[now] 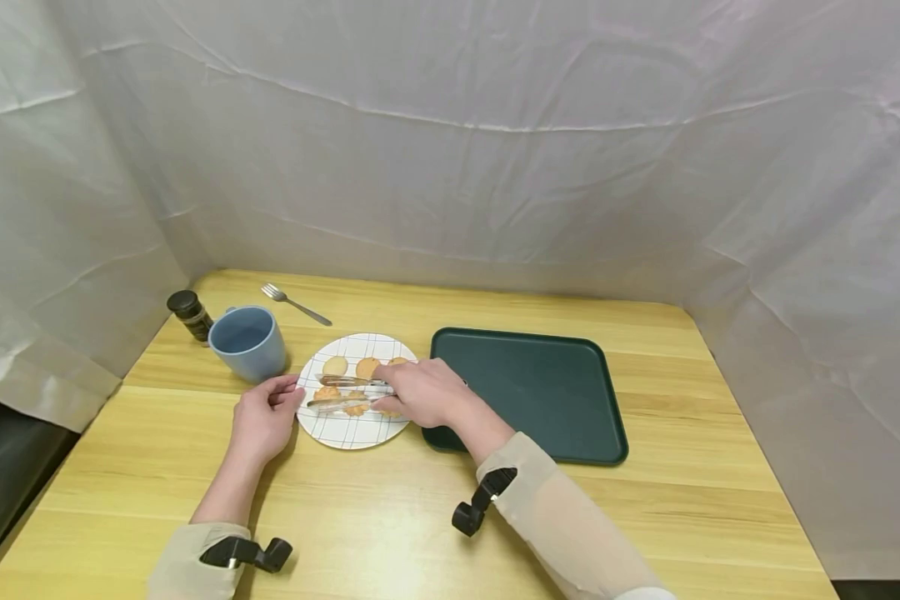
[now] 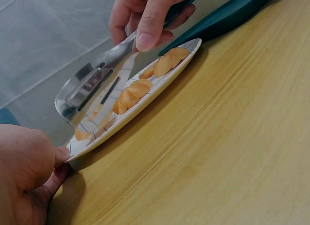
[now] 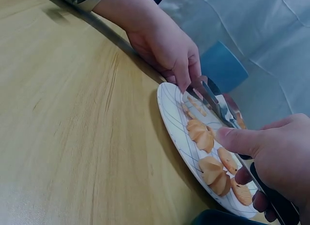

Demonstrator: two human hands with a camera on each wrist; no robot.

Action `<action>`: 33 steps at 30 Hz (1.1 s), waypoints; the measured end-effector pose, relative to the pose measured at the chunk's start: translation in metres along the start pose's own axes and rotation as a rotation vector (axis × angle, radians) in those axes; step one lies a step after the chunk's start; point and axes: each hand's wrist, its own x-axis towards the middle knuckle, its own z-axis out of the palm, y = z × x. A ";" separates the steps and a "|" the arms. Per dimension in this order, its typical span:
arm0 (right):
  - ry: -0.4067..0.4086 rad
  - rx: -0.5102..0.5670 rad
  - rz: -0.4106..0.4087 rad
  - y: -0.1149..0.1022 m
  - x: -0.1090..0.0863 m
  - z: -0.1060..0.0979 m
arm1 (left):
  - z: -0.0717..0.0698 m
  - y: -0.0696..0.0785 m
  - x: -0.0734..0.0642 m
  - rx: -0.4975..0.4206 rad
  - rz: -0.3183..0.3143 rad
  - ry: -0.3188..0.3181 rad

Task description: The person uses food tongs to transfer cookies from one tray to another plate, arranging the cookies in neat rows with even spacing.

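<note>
**Surfaces & finishes**

Your tongs [image 1: 345,392] look like polished metal w/ mirror shine. Plate [image 1: 345,433] is glossy white, thin grid lines. Biscuits [image 3: 201,135] look matt, ridged. Tray [image 1: 540,392] is dark green, satin-smooth. Table [image 1: 390,517] is light wood grain, low sheen. Backdrop [image 1: 495,167] is wrinkled white cloth.

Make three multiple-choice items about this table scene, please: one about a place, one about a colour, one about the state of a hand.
1. Where is the fork?
A. on the tray
B. on the table behind the mug
C. on the plate

2. What colour is the tray?
A. dark green
B. red
C. white

3. What is the right hand doing?
A. resting flat on the table
B. lifting the mug
C. holding tongs over the plate

Answers:
1 B: the fork lies on the wood beyond the mug.
2 A: the tray is dark green.
3 C: the right hand grips metal tongs above the plate of cookies.
</note>
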 end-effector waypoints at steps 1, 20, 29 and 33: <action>0.000 -0.003 0.000 0.000 0.001 0.001 | 0.000 0.000 0.000 0.000 0.001 0.001; 0.003 0.008 0.012 -0.002 0.006 0.006 | 0.002 0.001 -0.001 -0.008 -0.012 -0.007; 0.023 0.042 0.015 -0.001 0.001 0.005 | 0.000 0.000 0.000 -0.007 -0.007 -0.008; 0.038 0.031 0.027 0.000 -0.005 0.002 | -0.001 -0.001 0.000 -0.013 -0.007 -0.016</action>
